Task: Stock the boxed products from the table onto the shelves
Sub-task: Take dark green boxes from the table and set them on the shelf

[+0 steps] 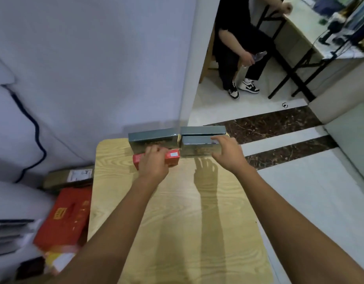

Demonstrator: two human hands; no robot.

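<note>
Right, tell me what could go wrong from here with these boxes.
1. The grey-blue cardboard boxes stand at the far edge of the light wooden table. A push from the open right hand might send them off the back.
2. The left hand grips the small red box right beside the left grey-blue box, so lifting it could bump that box.

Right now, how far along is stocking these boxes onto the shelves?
Nothing looks shelved; no shelf is in view. In hand: the left grip holds a small red cardboard box; the open right grip reaches the right-hand grey-blue cardboard box. Left: that one and the left-hand grey-blue cardboard box, both on the light wooden table.
</note>
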